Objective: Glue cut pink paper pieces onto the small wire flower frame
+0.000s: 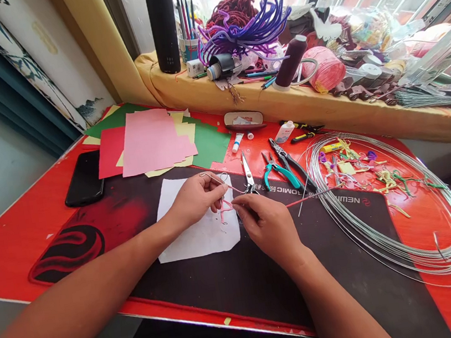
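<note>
My left hand [194, 198] is closed in a pinch on a thin bent wire piece [215, 180] with a loop at its top. My right hand [265, 225] is closed too, pinching the same wire where a pink strip [226, 208] wraps it. A pink-covered wire length [305, 198] runs out to the right from my right hand. Both hands hover over a white paper sheet [201, 234] lying on a dark desk mat [233, 280].
Scissors [248, 174], teal-handled pliers [278, 171] and black pliers [292, 165] lie just beyond my hands. A big coil of steel wire [405, 255] fills the right side. Coloured paper sheets [150, 140] and a black phone [84, 179] sit at the left. A cluttered window ledge [304, 105] runs behind.
</note>
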The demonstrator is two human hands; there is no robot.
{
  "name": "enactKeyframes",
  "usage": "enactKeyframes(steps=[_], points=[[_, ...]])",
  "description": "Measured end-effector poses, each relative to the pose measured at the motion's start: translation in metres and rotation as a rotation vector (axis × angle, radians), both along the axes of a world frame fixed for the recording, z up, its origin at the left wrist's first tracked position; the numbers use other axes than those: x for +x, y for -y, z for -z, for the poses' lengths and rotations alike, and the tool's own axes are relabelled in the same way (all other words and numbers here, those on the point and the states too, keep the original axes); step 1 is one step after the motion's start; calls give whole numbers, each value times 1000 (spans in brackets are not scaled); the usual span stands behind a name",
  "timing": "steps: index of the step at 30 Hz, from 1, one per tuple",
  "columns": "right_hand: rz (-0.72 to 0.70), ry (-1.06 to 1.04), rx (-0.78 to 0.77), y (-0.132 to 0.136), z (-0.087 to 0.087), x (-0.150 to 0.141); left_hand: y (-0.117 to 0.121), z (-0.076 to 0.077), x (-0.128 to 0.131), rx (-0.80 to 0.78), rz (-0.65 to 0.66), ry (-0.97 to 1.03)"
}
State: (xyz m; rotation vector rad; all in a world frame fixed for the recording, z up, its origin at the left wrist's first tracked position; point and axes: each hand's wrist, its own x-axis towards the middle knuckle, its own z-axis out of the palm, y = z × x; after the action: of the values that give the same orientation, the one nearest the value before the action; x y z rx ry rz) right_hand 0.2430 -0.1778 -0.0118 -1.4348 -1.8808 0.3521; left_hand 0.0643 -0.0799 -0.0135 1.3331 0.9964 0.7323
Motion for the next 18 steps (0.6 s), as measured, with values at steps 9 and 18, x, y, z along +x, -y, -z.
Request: enactKeyframes(steps=[9, 18], points=[[17, -53, -1, 1, -6, 0, -4, 4, -3, 6, -22, 43], [-45, 51, 39, 0, 2, -1, -3, 1, -2, -38, -22, 59]])
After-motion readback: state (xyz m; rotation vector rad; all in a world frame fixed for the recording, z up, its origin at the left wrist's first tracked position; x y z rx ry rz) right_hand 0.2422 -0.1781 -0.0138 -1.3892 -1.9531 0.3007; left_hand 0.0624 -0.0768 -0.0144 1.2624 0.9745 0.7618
